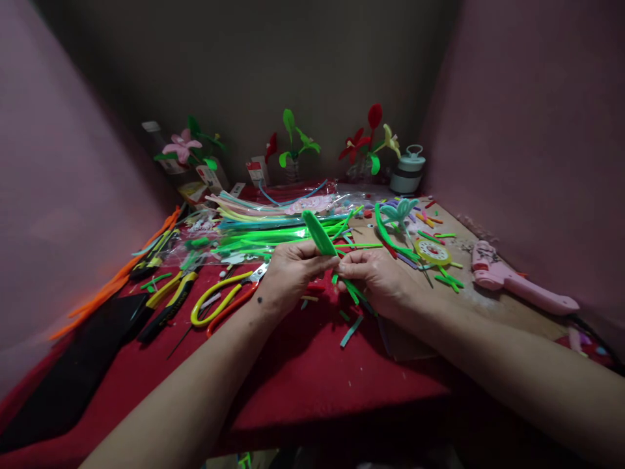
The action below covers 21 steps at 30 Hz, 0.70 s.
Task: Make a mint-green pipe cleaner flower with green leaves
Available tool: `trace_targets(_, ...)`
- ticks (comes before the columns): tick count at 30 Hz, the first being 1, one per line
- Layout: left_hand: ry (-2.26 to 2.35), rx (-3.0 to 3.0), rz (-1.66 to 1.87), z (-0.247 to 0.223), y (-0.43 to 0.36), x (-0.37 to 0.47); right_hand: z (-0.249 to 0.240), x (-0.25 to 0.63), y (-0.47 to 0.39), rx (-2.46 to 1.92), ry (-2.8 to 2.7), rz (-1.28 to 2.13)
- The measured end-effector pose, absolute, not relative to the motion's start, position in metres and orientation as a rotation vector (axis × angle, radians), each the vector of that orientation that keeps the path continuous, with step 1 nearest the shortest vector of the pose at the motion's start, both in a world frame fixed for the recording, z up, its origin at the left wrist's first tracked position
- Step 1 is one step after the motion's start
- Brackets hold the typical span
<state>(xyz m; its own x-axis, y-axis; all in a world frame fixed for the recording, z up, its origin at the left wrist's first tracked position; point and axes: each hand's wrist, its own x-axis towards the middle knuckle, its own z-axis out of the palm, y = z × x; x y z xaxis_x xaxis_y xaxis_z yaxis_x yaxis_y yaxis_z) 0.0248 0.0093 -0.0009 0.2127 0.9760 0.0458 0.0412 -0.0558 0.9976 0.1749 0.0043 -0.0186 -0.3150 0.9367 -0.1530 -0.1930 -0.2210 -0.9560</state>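
- Pinching the green leaf [318,233] near its base in the head view, the left hand [295,268] has thumb and fingers closed on it; the leaf stands tilted up and leftward, above the red cloth [293,371]
- Right hand [374,277] meets the left, its thumb and fingertips closed on the leaf's lower end
- Scissors [256,275] lie just beside the left hand, pliers [176,306] further left
- Green stems [273,234] lie bundled beyond the hands
- Board [488,303] on the right bears a teal flower [399,212], a yellow disc [433,251] and a pink glue gun [522,285]
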Motion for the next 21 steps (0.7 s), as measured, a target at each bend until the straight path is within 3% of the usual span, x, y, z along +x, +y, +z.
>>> trace_targets(21,1.280,1.303,1.188,0.003,0.011,0.030,-0.011,0.168,-0.006,-1.112,-1.313,1.406)
